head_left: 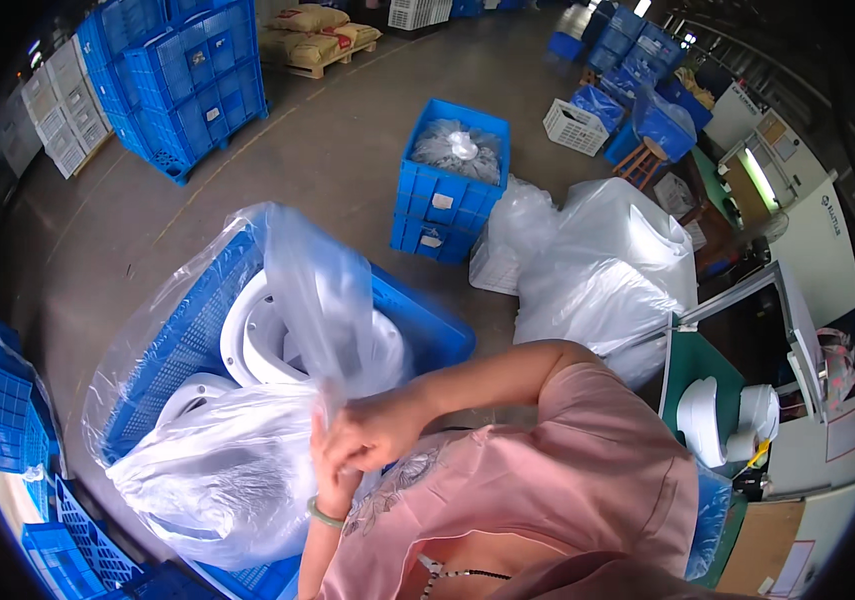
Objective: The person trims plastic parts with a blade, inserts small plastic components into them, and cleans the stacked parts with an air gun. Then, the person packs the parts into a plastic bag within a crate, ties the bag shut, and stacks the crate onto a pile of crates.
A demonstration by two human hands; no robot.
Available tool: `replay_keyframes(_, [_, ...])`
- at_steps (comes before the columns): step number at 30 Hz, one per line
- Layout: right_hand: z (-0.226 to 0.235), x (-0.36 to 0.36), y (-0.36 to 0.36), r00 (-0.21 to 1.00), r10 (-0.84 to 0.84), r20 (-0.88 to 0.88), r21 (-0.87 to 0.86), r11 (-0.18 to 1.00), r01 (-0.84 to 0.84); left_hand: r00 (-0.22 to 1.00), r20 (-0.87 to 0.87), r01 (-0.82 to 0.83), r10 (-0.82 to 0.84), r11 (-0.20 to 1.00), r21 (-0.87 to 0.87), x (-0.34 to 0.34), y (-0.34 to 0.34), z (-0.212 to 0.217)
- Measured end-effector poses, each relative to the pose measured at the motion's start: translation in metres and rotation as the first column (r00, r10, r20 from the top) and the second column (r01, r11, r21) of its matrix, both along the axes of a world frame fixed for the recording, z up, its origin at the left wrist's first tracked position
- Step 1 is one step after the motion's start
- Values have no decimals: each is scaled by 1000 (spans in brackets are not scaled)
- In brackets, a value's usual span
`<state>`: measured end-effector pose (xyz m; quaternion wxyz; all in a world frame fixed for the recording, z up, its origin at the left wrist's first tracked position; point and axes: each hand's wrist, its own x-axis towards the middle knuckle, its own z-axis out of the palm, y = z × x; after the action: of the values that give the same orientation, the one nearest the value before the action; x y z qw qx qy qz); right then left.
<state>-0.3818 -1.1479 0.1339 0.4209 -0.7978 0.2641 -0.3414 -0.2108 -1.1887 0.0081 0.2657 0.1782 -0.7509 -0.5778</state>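
Both hands bunch a clear bag over a blue crate.

My right hand [375, 430] and left hand [332, 470] grip the clear plastic bag [317, 290] shut-fisted; white round mouldings [257, 340] lie in the blue crate [427, 330] at ten o'clock.

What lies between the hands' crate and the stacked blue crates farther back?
In the head view, only bare concrete floor separates the bag-lined crate from the stacked crates.

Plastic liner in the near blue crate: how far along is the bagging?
Done: white round parts sit inside the plastic liner in the blue crate. In hand: both hands, right hand over left hand, gather the liner's top. Left: it is not yet closed.
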Motion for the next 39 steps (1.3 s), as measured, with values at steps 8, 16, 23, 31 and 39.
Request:
replay_keyframes(8, [-63,-79,-85,534,144,-833,36,977,-209,976,-100,215,-192,813,541,10,33,46])
replay_keyframes(16, [-111,-229,-167,-243,-324,-914,-316,946,-72,993,117,-94,17,712,696,22,62,42])
replay_keyframes(23, [-68,-231,-201,-314,-757,-574,-760,349,548,987,156,-143,35,636,758,28,54,52])
replay_keyframes(31, [-39,-158,-139,733,-671,111,444,693,567,833,306,-310,462,846,-434,15,20,33])
replay_keyframes(39, [25,-30,28,958,-61,-280,-236,972,-7,967,196,239,-162,840,-487,-29,-5,79])
